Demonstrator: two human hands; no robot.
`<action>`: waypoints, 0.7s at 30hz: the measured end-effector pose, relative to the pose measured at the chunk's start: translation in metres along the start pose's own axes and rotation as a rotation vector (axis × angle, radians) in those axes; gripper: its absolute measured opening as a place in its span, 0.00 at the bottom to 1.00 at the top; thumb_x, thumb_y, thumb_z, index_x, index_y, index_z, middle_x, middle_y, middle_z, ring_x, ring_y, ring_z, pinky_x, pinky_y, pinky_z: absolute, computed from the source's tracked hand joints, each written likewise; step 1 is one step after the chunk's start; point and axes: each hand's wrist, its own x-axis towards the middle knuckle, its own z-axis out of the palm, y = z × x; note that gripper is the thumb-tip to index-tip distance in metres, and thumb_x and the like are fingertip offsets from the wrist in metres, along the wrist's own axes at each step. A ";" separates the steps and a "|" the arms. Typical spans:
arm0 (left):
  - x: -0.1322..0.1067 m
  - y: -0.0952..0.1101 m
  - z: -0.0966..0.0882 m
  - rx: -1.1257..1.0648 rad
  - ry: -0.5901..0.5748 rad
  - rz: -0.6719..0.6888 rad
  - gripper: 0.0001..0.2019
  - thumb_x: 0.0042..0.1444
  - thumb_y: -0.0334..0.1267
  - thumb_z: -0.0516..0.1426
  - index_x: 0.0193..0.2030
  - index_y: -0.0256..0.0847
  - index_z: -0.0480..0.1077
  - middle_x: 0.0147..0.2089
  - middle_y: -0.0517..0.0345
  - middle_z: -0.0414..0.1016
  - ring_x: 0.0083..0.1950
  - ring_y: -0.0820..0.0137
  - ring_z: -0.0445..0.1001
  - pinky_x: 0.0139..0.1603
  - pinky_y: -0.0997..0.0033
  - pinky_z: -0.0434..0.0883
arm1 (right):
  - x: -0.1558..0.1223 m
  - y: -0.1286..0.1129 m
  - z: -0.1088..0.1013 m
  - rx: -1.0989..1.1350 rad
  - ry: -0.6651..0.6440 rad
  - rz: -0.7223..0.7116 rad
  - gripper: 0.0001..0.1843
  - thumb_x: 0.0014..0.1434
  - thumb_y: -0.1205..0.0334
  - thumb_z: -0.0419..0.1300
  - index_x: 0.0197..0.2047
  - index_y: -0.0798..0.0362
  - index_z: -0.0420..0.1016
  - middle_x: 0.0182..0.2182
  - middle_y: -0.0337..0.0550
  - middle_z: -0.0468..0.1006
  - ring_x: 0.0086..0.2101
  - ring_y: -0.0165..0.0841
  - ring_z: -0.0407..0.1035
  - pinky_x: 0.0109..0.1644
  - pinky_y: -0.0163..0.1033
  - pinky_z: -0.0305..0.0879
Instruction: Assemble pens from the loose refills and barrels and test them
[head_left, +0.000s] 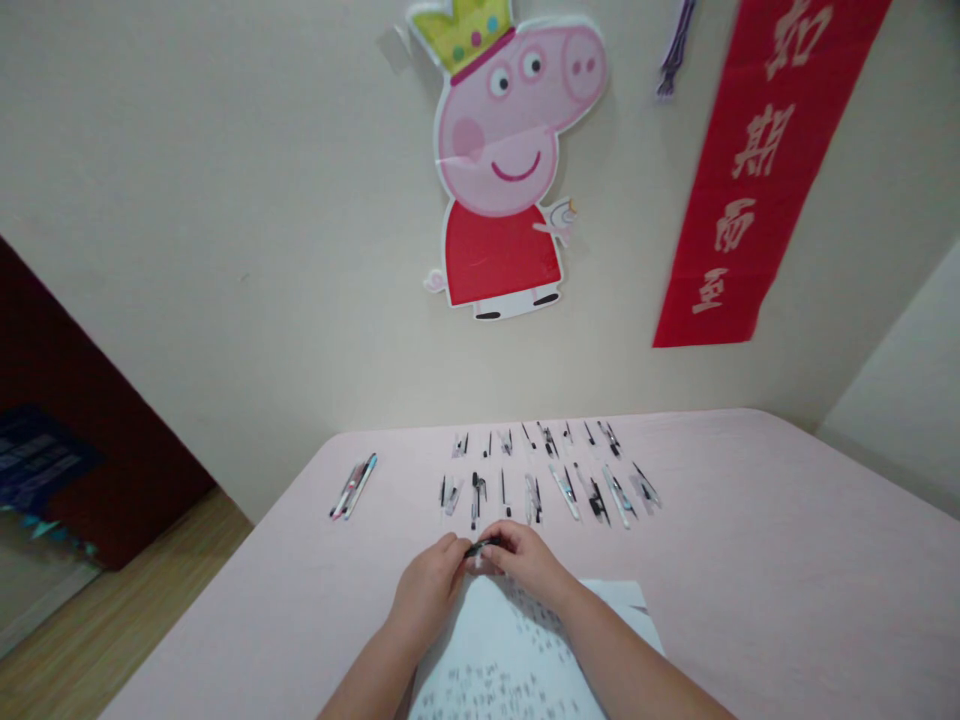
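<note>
My left hand (430,592) and my right hand (531,566) meet above the top end of the written paper sheets. Between their fingertips is a short, dark, slender piece that looks like part of a black pen (482,546). Both hands are closed on it, one at each end, and the fingers hide much of its length. Just beyond them, two rows of pens and pen parts lie spread on the pink tabletop, among them a white and blue pen (565,492), a black pen part (598,500) and a clear pen part (453,496).
Paper sheets (487,660) with handwriting lie under my forearms. To the left, several whole pens (353,487) are grouped together. The pink table (750,560) meets the wall at the back. A pig cutout (502,250) and a red banner (750,200) hang there.
</note>
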 end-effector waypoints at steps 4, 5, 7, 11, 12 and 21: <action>0.000 0.000 0.002 -0.023 0.021 0.007 0.10 0.61 0.36 0.46 0.41 0.43 0.68 0.38 0.55 0.71 0.39 0.66 0.72 0.36 0.71 0.62 | 0.000 0.000 0.001 0.045 0.026 0.021 0.09 0.45 0.61 0.64 0.31 0.56 0.74 0.22 0.37 0.71 0.23 0.26 0.63 0.27 0.33 0.60; 0.000 -0.001 0.002 -0.036 0.030 0.011 0.10 0.61 0.37 0.46 0.42 0.43 0.67 0.39 0.55 0.71 0.39 0.66 0.72 0.37 0.71 0.63 | 0.001 0.001 0.001 0.061 0.041 0.037 0.10 0.45 0.60 0.64 0.31 0.56 0.73 0.21 0.36 0.70 0.21 0.25 0.62 0.25 0.32 0.59; 0.000 -0.001 0.002 -0.060 0.047 0.013 0.11 0.62 0.38 0.46 0.44 0.43 0.67 0.40 0.54 0.72 0.40 0.66 0.72 0.38 0.70 0.63 | 0.002 0.001 0.000 0.094 0.071 0.064 0.12 0.45 0.57 0.64 0.31 0.56 0.73 0.19 0.34 0.69 0.19 0.24 0.59 0.22 0.31 0.56; 0.000 -0.002 -0.002 -0.081 0.071 -0.017 0.11 0.61 0.40 0.47 0.44 0.44 0.67 0.41 0.53 0.72 0.41 0.64 0.72 0.40 0.68 0.64 | 0.006 -0.001 -0.005 0.167 0.148 0.064 0.16 0.43 0.53 0.66 0.31 0.56 0.72 0.19 0.34 0.69 0.16 0.22 0.56 0.18 0.30 0.50; 0.000 -0.002 -0.003 -0.081 0.072 -0.028 0.11 0.61 0.40 0.47 0.43 0.44 0.68 0.41 0.53 0.72 0.41 0.64 0.72 0.40 0.68 0.64 | 0.007 -0.001 -0.007 0.186 0.172 0.062 0.17 0.42 0.52 0.67 0.31 0.56 0.72 0.18 0.34 0.69 0.15 0.22 0.55 0.18 0.29 0.49; 0.001 -0.005 0.000 -0.196 0.161 -0.039 0.10 0.61 0.38 0.46 0.39 0.42 0.68 0.38 0.53 0.71 0.39 0.65 0.71 0.41 0.66 0.65 | 0.004 -0.007 -0.007 0.264 0.181 0.126 0.17 0.46 0.49 0.63 0.28 0.53 0.65 0.13 0.30 0.67 0.13 0.21 0.54 0.17 0.27 0.47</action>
